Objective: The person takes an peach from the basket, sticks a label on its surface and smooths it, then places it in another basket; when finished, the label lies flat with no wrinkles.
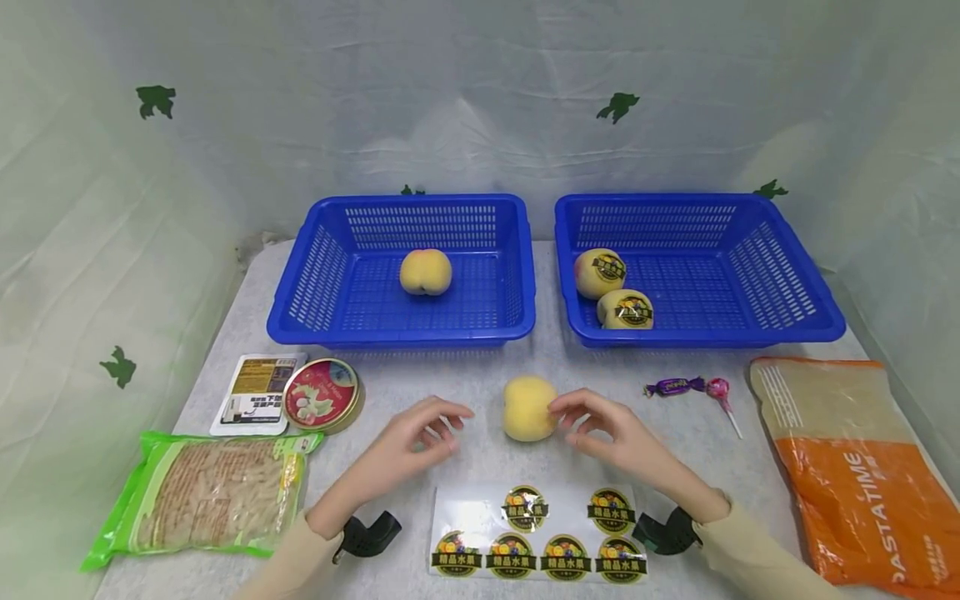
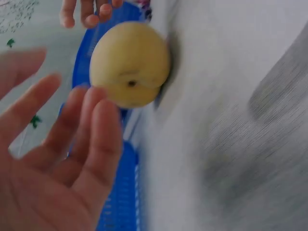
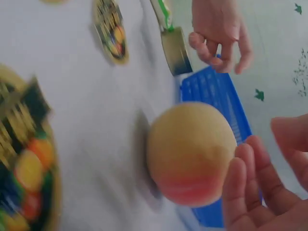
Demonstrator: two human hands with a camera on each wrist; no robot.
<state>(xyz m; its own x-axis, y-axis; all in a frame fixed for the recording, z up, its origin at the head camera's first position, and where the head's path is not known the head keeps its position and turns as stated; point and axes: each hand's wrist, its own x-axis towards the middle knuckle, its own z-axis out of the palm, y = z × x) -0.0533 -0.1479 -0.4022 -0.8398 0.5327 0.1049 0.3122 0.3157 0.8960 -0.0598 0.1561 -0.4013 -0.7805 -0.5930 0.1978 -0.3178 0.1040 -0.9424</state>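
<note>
A yellow peach with a red blush on one side rests on the table between the two hands. My right hand is at its right side, fingers loosely bent, fingertips right at the skin. To the left of the peach, with a gap between, my left hand hovers with relaxed fingers and holds nothing. In the left wrist view the peach shows its stem hollow beyond the fingertips. A sheet of round fruit stickers lies in front of the peach, with several black and gold labels on it.
Behind stand two blue baskets: the left basket holds one plain peach, the right basket two labelled peaches. At left are a round tin, a white packet and a green-edged bag; at right, candy, a lollipop and an orange bag.
</note>
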